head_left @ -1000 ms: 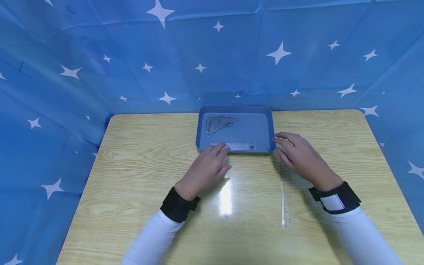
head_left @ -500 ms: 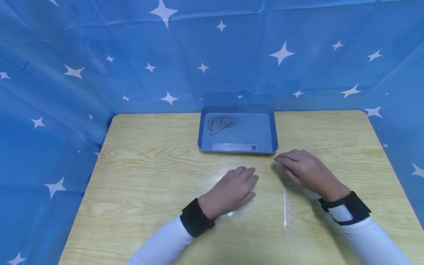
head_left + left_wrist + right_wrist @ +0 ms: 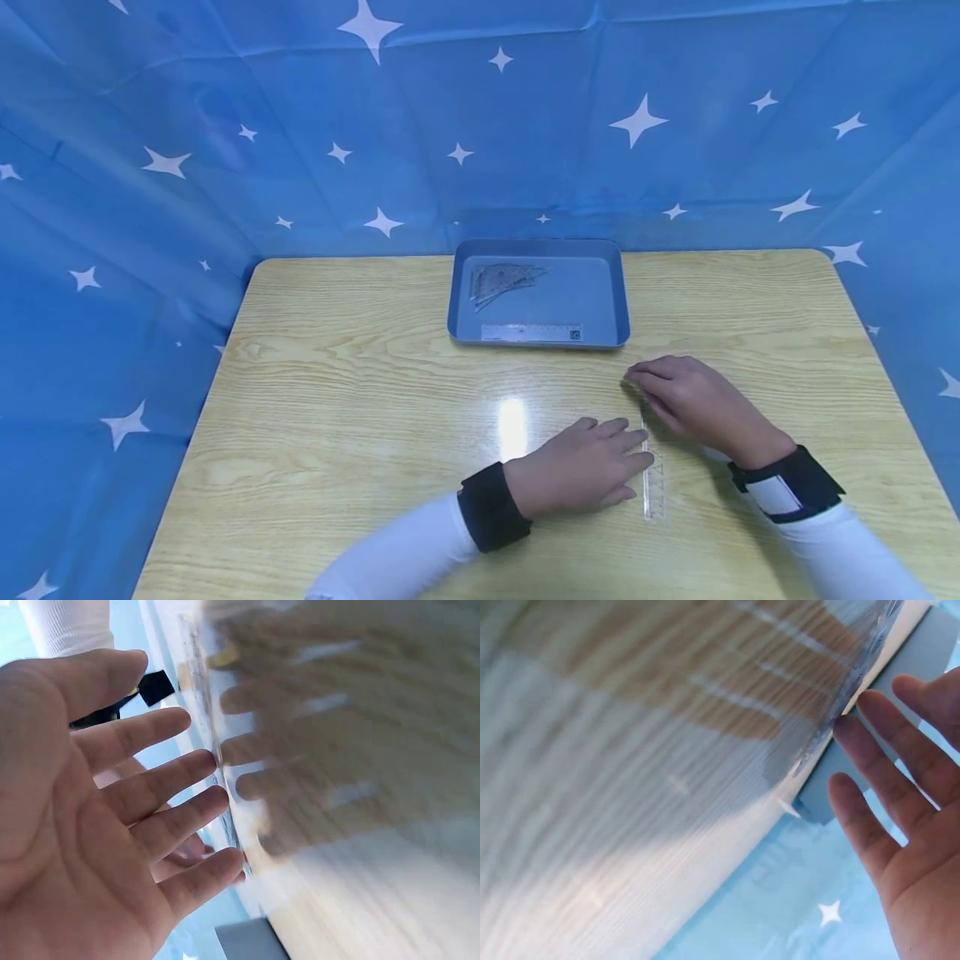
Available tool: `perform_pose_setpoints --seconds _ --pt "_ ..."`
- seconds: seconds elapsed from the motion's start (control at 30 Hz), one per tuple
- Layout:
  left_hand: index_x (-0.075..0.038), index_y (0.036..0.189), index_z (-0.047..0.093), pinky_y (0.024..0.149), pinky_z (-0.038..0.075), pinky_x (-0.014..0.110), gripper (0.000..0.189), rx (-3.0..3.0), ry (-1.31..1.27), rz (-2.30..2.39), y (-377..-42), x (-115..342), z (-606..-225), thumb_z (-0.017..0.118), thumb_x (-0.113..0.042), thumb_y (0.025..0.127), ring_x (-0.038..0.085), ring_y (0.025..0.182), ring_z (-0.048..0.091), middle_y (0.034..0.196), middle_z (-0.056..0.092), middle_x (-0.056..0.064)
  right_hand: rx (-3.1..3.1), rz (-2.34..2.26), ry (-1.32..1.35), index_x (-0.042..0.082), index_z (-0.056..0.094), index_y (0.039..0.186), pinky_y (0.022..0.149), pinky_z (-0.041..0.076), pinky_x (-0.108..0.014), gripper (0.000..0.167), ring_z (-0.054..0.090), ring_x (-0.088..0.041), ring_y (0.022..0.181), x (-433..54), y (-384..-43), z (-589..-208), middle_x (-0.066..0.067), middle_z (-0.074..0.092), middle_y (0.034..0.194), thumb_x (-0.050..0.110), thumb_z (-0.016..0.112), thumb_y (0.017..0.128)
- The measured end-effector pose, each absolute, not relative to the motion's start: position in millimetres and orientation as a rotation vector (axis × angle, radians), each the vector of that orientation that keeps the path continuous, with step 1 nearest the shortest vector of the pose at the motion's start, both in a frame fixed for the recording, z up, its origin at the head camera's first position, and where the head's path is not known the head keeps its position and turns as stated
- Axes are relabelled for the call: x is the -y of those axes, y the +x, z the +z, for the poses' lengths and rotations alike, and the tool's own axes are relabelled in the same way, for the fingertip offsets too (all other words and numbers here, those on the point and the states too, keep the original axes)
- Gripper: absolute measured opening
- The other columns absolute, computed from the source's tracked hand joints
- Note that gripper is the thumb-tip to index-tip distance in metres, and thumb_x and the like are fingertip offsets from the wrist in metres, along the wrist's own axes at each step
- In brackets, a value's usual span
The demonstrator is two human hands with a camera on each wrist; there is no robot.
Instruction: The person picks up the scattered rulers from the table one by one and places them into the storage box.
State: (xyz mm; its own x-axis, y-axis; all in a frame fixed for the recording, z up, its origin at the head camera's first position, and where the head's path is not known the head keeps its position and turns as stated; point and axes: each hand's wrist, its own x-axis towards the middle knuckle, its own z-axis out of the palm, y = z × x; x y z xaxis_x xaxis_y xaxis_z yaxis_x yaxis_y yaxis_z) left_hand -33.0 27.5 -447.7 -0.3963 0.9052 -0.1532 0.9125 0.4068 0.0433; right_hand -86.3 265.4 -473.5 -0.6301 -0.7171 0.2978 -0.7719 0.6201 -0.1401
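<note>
A clear plastic ruler with triangular cut-outs lies lengthwise on the wooden table, pointing away from the person. My left hand is palm down with spread fingers, its fingertips right at the ruler's left edge. In the left wrist view those fingers look nearly straight beside the ruler. My right hand is over the ruler's far end and hides that part. Seen from the right wrist, the fingers extend loosely, tips close to the ruler's edge.
A blue tray stands at the table's back edge. It holds a small stack of clear set squares at left and another clear ruler along its front. A blue star-printed cloth hangs behind the wooden table.
My left hand has left the tray's front edge and moved right and nearer to the person, up to the ruler. The right hand has drawn back from the tray's corner over the ruler's far end.
</note>
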Motion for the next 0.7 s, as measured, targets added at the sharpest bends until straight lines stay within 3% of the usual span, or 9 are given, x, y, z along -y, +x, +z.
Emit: perform_pose_setpoints --seconds 0.33,0.7 --pt "-0.032 0.144 0.058 0.111 0.047 0.038 0.044 -2.453 1.740 -0.087 -20 -38 -467 0.054 -0.050 0.105 0.018 0.144 0.047 0.156 0.050 -0.003 2.669 0.378 1.193 0.002 0.075 0.113 0.084 0.059 -0.049 0.031 0.073 -0.031 0.100 -265 -83 -481 -0.013 0.076 0.110 0.002 0.073 0.082" --pt "-0.021 0.142 0.060 0.111 0.047 0.039 0.051 -2.518 1.618 -0.092 -29 -13 -464 0.057 -0.053 0.103 0.017 0.140 0.051 0.151 0.056 -0.001 2.652 0.423 1.207 0.001 0.076 0.106 0.083 0.060 -0.046 0.026 0.071 -0.030 0.098 -265 -83 -485 -0.013 0.074 0.106 0.001 0.079 0.080"
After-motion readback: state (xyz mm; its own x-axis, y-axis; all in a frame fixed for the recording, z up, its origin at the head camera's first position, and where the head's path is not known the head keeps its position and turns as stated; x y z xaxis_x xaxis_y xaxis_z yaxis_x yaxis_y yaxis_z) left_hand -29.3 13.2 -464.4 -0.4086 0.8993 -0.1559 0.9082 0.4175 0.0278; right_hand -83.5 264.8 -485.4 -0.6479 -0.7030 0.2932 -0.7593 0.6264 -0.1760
